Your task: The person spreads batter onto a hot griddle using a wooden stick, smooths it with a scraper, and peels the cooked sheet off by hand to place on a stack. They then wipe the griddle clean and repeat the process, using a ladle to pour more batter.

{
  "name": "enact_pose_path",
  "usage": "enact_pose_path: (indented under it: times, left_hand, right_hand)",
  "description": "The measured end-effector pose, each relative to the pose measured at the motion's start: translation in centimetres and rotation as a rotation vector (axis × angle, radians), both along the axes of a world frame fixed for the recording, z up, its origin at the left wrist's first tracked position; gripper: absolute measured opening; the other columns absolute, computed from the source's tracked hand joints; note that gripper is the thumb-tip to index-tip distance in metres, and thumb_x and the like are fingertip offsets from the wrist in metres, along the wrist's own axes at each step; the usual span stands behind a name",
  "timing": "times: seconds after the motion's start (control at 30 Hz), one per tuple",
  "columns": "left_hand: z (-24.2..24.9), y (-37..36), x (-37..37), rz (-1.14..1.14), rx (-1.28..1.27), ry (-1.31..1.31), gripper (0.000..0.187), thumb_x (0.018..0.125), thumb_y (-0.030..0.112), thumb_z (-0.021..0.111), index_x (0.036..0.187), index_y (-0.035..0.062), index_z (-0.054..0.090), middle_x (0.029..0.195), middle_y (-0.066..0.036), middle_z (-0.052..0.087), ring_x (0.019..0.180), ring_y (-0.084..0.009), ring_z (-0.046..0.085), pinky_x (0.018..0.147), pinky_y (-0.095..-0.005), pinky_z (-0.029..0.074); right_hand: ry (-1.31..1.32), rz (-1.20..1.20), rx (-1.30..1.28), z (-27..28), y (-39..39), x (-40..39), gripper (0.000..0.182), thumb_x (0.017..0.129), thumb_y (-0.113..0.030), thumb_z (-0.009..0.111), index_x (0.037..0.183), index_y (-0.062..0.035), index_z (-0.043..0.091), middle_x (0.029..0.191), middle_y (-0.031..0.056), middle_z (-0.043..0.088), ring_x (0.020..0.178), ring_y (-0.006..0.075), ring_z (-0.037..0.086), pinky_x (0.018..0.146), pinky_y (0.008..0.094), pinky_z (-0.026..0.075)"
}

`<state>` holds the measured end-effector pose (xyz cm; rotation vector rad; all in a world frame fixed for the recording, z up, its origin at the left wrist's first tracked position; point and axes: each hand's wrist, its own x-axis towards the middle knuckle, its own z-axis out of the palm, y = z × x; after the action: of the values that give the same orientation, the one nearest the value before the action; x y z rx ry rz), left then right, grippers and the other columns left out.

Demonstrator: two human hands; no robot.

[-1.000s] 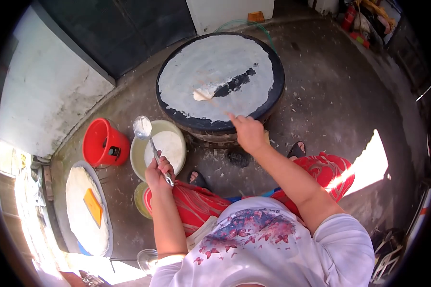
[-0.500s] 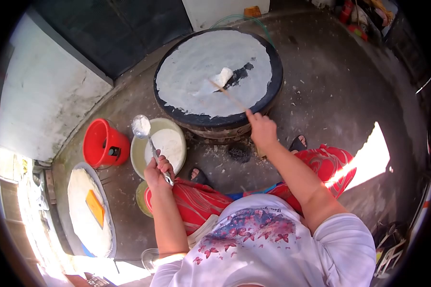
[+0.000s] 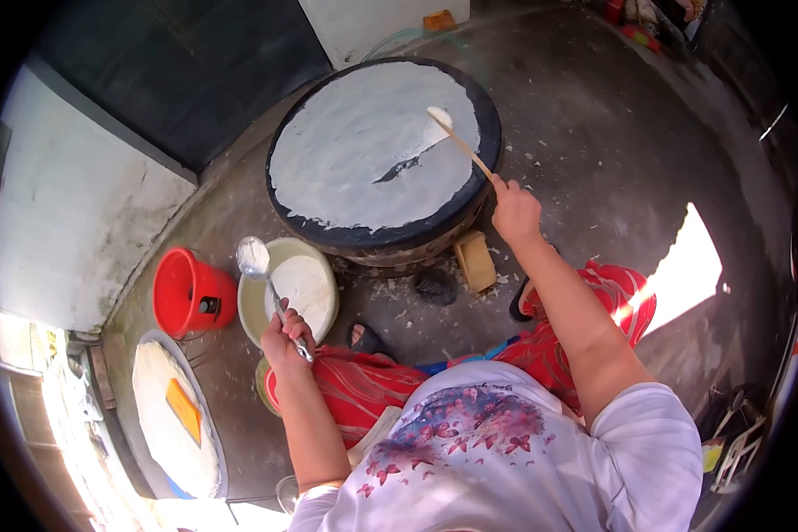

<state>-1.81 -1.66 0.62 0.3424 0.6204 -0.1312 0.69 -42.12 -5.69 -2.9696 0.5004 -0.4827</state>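
Observation:
My right hand (image 3: 516, 213) is closed on the thin handle of a wooden spreader (image 3: 472, 155). Its far end lies in a small white mound of batter (image 3: 440, 117) near the right side of a large round black griddle (image 3: 372, 238). A wide layer of pale batter (image 3: 346, 133) coats most of the griddle, with a narrow dark streak showing through. In my left hand (image 3: 288, 337) is a metal ladle (image 3: 254, 257), its bowl smeared white and held up beside a pale basin (image 3: 332, 306) of white batter.
Left of the basin stands a red bucket (image 3: 173, 297). Below it, a round tray (image 3: 217, 443) bears a stack of pale sheets (image 3: 155, 417) with a yellow scraper-like piece (image 3: 184, 410) on top. A wooden block (image 3: 476, 262) sits on the floor by the griddle.
My right hand has swept the spreader and batter mound to the right and away from me across the griddle. The dark bare streak has shrunk. My left hand still holds the ladle.

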Motion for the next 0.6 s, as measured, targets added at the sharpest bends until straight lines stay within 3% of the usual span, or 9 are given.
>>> enact_pose_path:
  times: [0.07, 0.17, 0.2, 0.3, 0.37, 0.47, 0.6]
  left_hand:
    - [-0.1, 0.1, 0.0, -0.006, 0.001, -0.002, 0.027, 0.094, 0.019, 0.032, 0.105, -0.0016, 0.046, 0.072, -0.005, 0.044, 0.049, -0.0092, 0.039, 0.040, -0.0202, 0.034]
    - [-0.2, 0.0, 0.2, 0.006, 0.007, -0.009, 0.027, 0.094, 0.019, 0.032, 0.105, -0.0017, 0.046, 0.073, -0.005, 0.044, 0.049, -0.0091, 0.039, 0.040, -0.0202, 0.035]
    - [-0.3, 0.0, 0.2, 0.007, 0.002, -0.014, 0.027, 0.094, 0.019, 0.032, 0.105, -0.0017, 0.046, 0.073, -0.005, 0.044, 0.049, -0.0092, 0.039, 0.040, -0.0202, 0.035]
    - [-0.2, -0.3, 0.1, 0.016, 0.015, -0.001, 0.028, 0.094, 0.019, 0.032, 0.104, -0.0030, 0.046, 0.072, -0.005, 0.046, 0.048, -0.0093, 0.040, 0.039, -0.0204, 0.035]
    - [0.1, -0.4, 0.3, 0.020, 0.032, 0.009, 0.028, 0.094, 0.018, 0.033, 0.103, -0.0043, 0.046, 0.071, -0.005, 0.047, 0.047, -0.0094, 0.040, 0.038, -0.0205, 0.035]
    - [-0.1, -0.5, 0.2, 0.019, 0.035, 0.018, 0.029, 0.094, 0.019, 0.032, 0.104, -0.0043, 0.046, 0.071, -0.005, 0.047, 0.047, -0.0094, 0.040, 0.038, -0.0205, 0.035]
    - [0.0, -0.9, 0.4, 0.007, 0.034, -0.003, 0.029, 0.094, 0.019, 0.032, 0.105, -0.0039, 0.046, 0.070, -0.004, 0.046, 0.048, -0.0090, 0.040, 0.038, -0.0206, 0.035]
  right_hand:
    - [0.095, -0.064, 0.150, 1.0, 0.2, 0.1, 0.042, 0.075, -0.013, 0.056, 0.117, -0.0109, 0.051, 0.094, 0.0074, 0.057, 0.084, 0.0263, 0.059, 0.068, 0.0374, 0.049]
    - [-0.122, 0.092, 0.644, -2.2, -0.8, 0.8, 0.036, 0.086, -0.020, 0.043, 0.120, -0.0105, 0.048, 0.097, 0.0124, 0.061, 0.088, 0.0316, 0.059, 0.074, 0.0392, 0.046]
    - [-0.122, 0.092, 0.644, -1.8, -1.7, 1.2, 0.036, 0.086, -0.020, 0.043, 0.120, -0.0105, 0.048, 0.097, 0.0124, 0.061, 0.088, 0.0316, 0.059, 0.074, 0.0392, 0.046]
    - [-0.041, -0.066, 0.777, -0.8, -5.2, 3.2, 0.034, 0.087, -0.016, 0.041, 0.120, -0.0120, 0.050, 0.084, 0.0108, 0.062, 0.080, 0.0254, 0.060, 0.071, 0.0356, 0.046]
    - [0.059, 0.031, 0.938, -1.4, -6.8, 3.9, 0.032, 0.088, -0.012, 0.041, 0.118, -0.0114, 0.053, 0.079, 0.0067, 0.061, 0.071, 0.0163, 0.058, 0.066, 0.0300, 0.046]
    - [0.171, 0.153, 0.996, -0.9, -8.0, 2.0, 0.030, 0.088, -0.011, 0.044, 0.115, -0.0117, 0.057, 0.075, 0.0037, 0.060, 0.066, 0.0104, 0.054, 0.062, 0.0262, 0.044]
    - [0.124, 0.171, 1.130, -1.8, -9.5, 0.6, 0.031, 0.089, -0.011, 0.044, 0.117, -0.0114, 0.055, 0.072, -0.0003, 0.057, 0.064, 0.0084, 0.052, 0.058, 0.0244, 0.042]
